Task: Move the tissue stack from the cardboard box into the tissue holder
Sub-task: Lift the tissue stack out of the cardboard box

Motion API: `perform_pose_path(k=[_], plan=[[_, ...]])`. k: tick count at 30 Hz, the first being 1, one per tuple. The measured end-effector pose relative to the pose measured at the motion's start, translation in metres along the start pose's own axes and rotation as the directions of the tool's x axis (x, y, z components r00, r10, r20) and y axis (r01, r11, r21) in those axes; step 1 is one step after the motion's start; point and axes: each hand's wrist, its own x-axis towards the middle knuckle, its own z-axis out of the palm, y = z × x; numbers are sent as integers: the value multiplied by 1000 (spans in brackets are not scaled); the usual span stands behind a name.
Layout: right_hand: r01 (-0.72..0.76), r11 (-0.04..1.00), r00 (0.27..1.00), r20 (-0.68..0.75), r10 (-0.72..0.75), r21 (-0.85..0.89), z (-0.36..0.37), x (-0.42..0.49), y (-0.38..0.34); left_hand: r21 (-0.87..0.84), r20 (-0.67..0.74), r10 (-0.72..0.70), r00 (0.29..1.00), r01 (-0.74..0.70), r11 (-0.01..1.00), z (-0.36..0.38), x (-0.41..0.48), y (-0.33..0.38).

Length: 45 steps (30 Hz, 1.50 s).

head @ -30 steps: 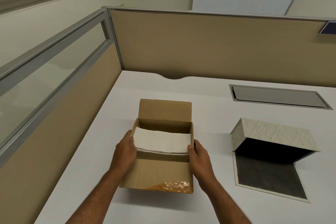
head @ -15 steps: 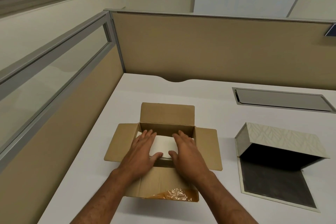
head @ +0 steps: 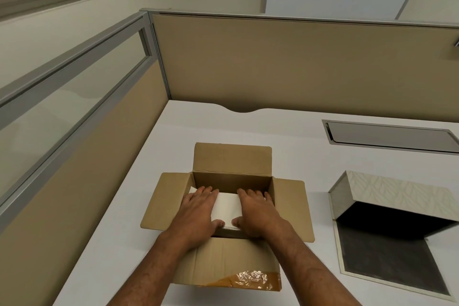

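Observation:
An open cardboard box (head: pixel 232 159) stands on the white desk in front of me, its side flaps spread flat. Inside lies the white tissue stack (head: pixel 227 206), level with the box walls. My left hand (head: pixel 198 211) covers the stack's left half and my right hand (head: pixel 258 213) its right half. On both hands the fingers lie flat on top and the thumbs press against the stack's near edge. To the right, the patterned tissue holder (head: pixel 397 194) stands open, its lid tilted up over the dark base (head: pixel 387 263).
A metal cable hatch (head: pixel 390 135) is set into the desk (head: pixel 298 131) at the back right. Tan partition walls (head: pixel 298 62) close off the back and left sides. Orange tape (head: pixel 250 281) sticks to the box's near flap.
My hands left the box's sides and came down onto the top of the stack. The side flaps fell open outward. Since half a second ago the thumbs have tucked against the near edge.

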Motion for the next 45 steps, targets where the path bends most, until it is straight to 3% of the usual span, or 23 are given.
perform_pose_path(k=[14,25,35,45], plan=[[-91,995,971,223,81,33,-7,26,1,88,-65,9,998,-3,996,-2,-3,5],[-133,991,950,282,132,-16,-11,39,-1,57,-109,4,994,2,998,5,-2,3],[-220,973,901,396,175,72,-16,48,2,31,-136,-11,991,16,999,12,1,-1],[-104,991,959,273,78,82,-13,33,5,112,-161,36,986,-18,994,9,0,-1]])
